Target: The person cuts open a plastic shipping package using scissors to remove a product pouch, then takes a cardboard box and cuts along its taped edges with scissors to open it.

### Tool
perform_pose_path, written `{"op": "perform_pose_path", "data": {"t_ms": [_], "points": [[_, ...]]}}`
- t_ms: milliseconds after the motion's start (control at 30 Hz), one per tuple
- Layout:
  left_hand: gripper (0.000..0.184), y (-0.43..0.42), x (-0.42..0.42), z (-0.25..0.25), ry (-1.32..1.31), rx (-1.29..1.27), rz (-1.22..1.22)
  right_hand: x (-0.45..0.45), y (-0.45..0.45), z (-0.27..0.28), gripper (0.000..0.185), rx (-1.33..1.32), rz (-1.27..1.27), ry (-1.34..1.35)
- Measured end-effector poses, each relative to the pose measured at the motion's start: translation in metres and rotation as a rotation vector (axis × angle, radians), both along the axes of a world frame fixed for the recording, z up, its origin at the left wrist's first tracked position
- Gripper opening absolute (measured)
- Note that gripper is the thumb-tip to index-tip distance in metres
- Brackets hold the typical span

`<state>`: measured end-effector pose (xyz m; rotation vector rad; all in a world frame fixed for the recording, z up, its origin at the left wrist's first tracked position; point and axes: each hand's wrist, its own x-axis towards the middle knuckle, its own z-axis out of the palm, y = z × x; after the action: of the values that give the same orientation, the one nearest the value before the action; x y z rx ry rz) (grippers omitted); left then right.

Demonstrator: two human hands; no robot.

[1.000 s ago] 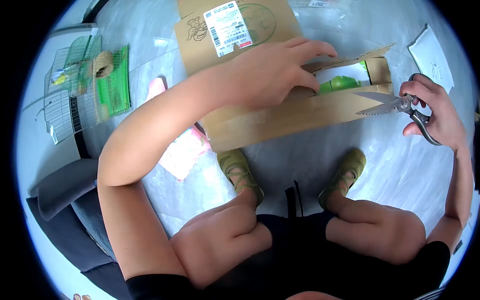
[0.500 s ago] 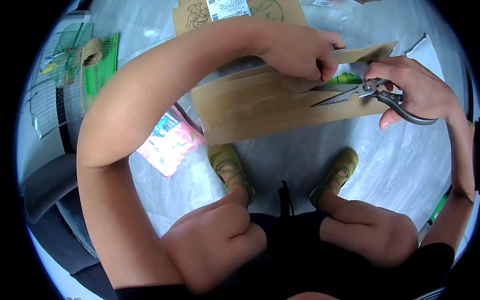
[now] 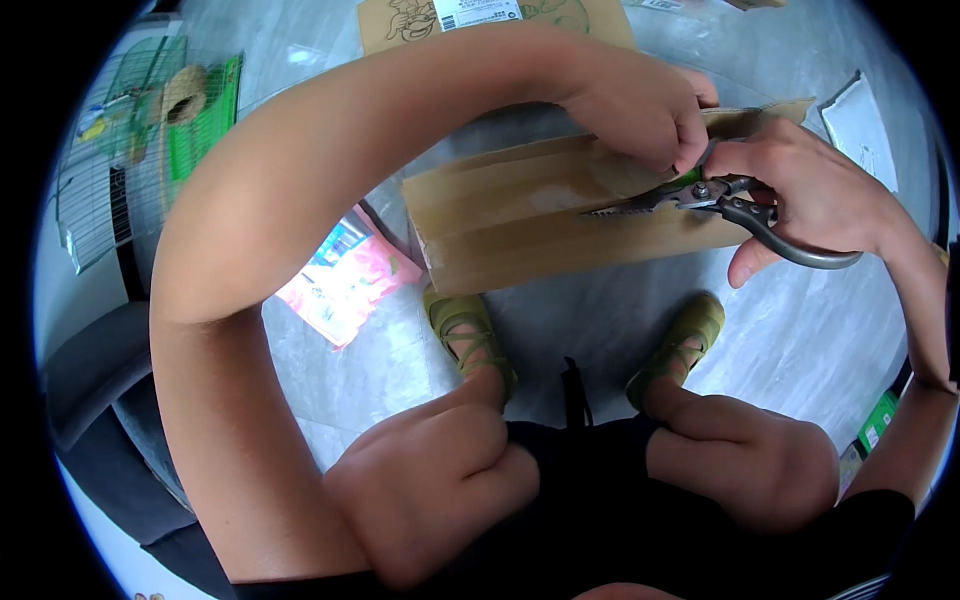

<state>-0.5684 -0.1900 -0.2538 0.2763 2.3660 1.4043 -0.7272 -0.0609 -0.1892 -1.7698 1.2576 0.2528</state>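
A long brown cardboard box [image 3: 500, 225] is in front of me, above my feet. My left hand [image 3: 650, 118] is closed on its far edge, fingers curled over the cardboard. Dark-handled scissors [image 3: 745, 210] with a serrated blade are in my right hand [image 3: 825, 190], at the box's right end. One handle loop curves below that hand, and my thumb sticks out beneath. The blades point left over the box, close to my left fingers. Something green [image 3: 688, 177] shows between the left fingers and the scissors; most of it is hidden.
A pink and blue package [image 3: 345, 285] lies on the floor left of the box. Farther left stands a wire cage [image 3: 115, 165] with a green panel. A flat labelled carton [image 3: 400, 30] is at the back, and a white packet [image 3: 862, 125] at the right. A dark padded seat [image 3: 110, 390] is beside me.
Both hands and the box have shifted slightly in view, the left hand to the right. The scissor blades have come closer together and now cover more of the green thing.
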Motion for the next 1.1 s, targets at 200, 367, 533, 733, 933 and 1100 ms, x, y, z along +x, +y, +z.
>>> {"op": "perform_pose_path", "data": {"t_ms": [200, 367, 533, 733, 933, 1100], "points": [[0.019, 0.000, -0.006, -0.008, -0.044, 0.046, 0.017, 0.000, 0.000, -0.002, 0.065, -0.013, -0.002, -0.109], [0.022, 0.000, -0.007, -0.018, 0.038, -0.003, 0.051, -0.010, 0.009, -0.021, 0.076, -0.092, -0.028, -0.188], [0.022, 0.001, -0.006, -0.017, 0.033, 0.007, 0.063, -0.011, 0.010, -0.023, 0.072, -0.062, 0.002, -0.152], [0.003, -0.005, -0.002, -0.012, 0.107, 0.037, 0.069, 0.012, 0.031, 0.014, 0.068, -0.331, 0.075, 0.162], [0.027, 0.000, 0.013, -0.002, -0.002, -0.034, 0.133, -0.004, 0.046, 0.038, 0.070, -0.396, 0.091, 0.370], [0.026, 0.017, 0.024, 0.001, 0.105, -0.290, 0.154, -0.024, 0.060, 0.006, 0.064, -0.643, 0.193, 0.273]]}}
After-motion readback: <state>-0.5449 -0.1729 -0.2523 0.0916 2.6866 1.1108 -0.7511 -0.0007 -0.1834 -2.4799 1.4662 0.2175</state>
